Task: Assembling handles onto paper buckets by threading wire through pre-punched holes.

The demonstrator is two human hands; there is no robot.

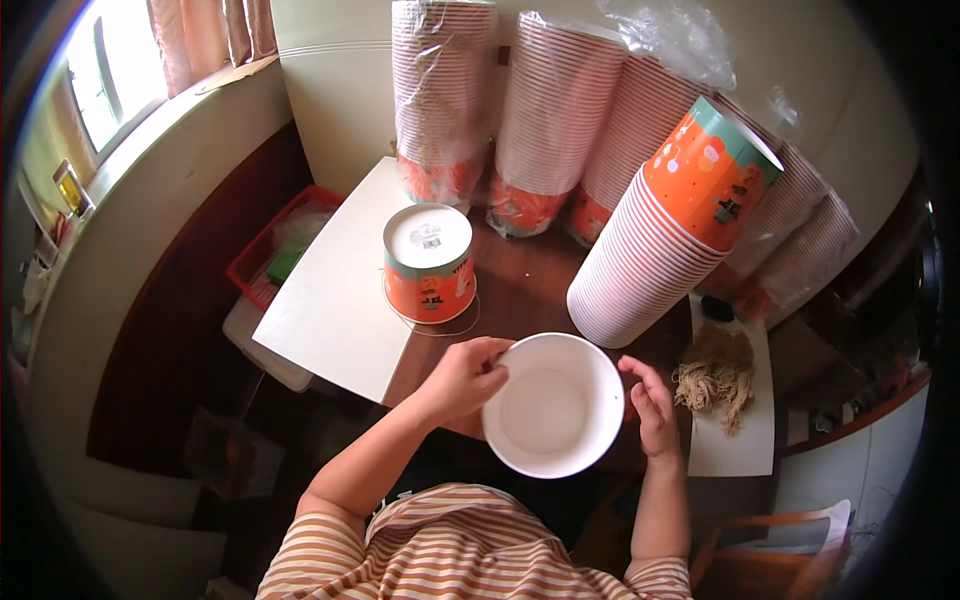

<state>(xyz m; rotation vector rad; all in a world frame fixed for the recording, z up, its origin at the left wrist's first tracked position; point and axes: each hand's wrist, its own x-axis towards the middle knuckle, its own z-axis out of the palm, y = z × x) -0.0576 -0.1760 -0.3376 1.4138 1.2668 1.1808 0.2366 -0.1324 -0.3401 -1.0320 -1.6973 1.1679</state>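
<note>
Head view: both hands hold one white paper bucket (553, 403) above the near edge of the dark wooden counter (520, 285), directly in front of the striped shirt (470, 545). The left hand (462, 378) grips the rim on the left side, its fingers (492, 352) curled over the lip and pinching the wall; the thumb appears to sit inside, though this is not fully resolved. The right hand (651, 402) lies against the right side of the bucket, fingers loosely together and slightly bent along the outer wall.

Orientation: the open mouth faces up toward the camera, so the white interior and flat base are visible. The long axis runs from mouth to base, roughly along the line of sight and tilted slightly toward the person. The printed outer wall is hidden from this angle.

Step in hand, as judged: a single bucket is held apart from the leaning stack of orange-and-white buckets (665, 235) at the right rear. One inverted orange bucket (429, 262) stands base-up at the centre of the counter. If the held unit is to match it, the next move calls for turning it mouth-down with a two-handed grip and setting it clear of that bucket.

Also present: plastic-wrapped bucket stacks (445, 90) against the wall, a tan fibre bundle (715, 375) at the right, and a white board (335, 290) at the left.
</note>
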